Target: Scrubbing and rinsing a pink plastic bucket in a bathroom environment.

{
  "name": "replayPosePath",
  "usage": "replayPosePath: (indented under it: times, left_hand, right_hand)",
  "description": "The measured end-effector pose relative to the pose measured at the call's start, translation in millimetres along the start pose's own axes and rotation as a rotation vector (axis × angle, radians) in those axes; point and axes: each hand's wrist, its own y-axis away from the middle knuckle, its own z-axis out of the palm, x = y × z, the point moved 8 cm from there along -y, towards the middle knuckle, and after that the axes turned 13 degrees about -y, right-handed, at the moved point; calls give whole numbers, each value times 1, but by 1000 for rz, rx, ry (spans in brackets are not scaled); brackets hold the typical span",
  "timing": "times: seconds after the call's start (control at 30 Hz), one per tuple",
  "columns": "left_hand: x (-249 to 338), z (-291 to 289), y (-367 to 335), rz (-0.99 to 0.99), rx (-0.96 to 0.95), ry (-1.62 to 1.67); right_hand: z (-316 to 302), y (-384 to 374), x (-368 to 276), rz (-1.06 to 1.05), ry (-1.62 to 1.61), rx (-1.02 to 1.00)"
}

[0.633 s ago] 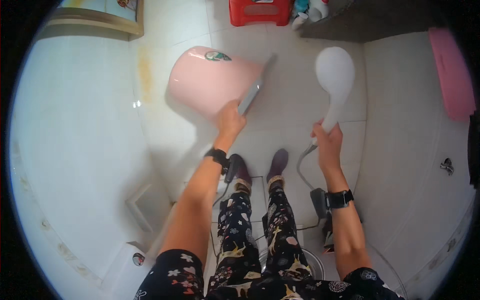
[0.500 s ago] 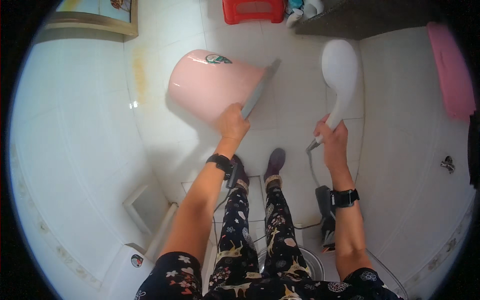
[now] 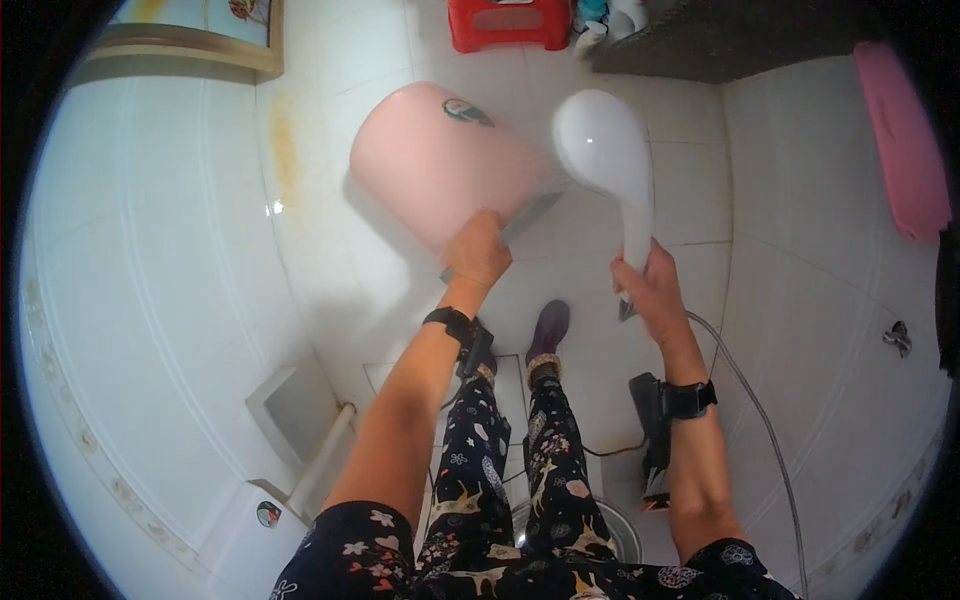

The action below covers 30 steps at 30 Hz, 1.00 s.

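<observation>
Presently the pink bucket [image 3: 430,160] lies tipped on its side, beyond the left grip [image 3: 478,248] and mostly to the left of it, with its closed end toward the upper left and its blurred rim toward the lower right. The left grip is closed on the bucket at the rim, on the side nearest the person; the fingertips are out of sight. Whether the bucket rests on the tiled floor [image 3: 590,265] or is held just over it, I cannot tell. Right of the rim, the white shower head [image 3: 603,145] stands near the bucket's mouth, with faint streaks between the two. Its handle runs down into the right grip [image 3: 652,290], whose fingers are wrapped around it, so the head lies beyond the hand and slightly left. A grey hose [image 3: 760,410] arcs away on the right.

Against the frame half a second ago, again from the left: the bucket has turned a little, its rim now facing more downward; the shower head has swung left, from well apart to close by the mouth; and the hose, which hung left of the right forearm, now curves out to its right.
</observation>
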Motion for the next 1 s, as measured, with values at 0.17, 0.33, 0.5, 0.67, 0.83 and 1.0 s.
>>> replayPosePath:
  times: [0.17,0.33,0.5,0.67,0.83,1.0]
  left_hand:
    - [22,6,15,49,-41,6]
    - [19,30,47,220,3,46]
    - [31,50,78,341,41,39]
    - [44,54,90,407,98,10]
    - [62,50,80,410,135,-34]
    - [83,43,52,345,235,-39]
  right_hand:
    - [45,-19,-10,-25,13,-179]
    - [64,-28,-38,-114,-31,-175]
    - [39,-16,-32,-131,-51,-55]
    - [14,9,-35,-137,-7,100]
    - [-20,55,28,-3,32,68]
    - [-42,83,84,182,77,184]
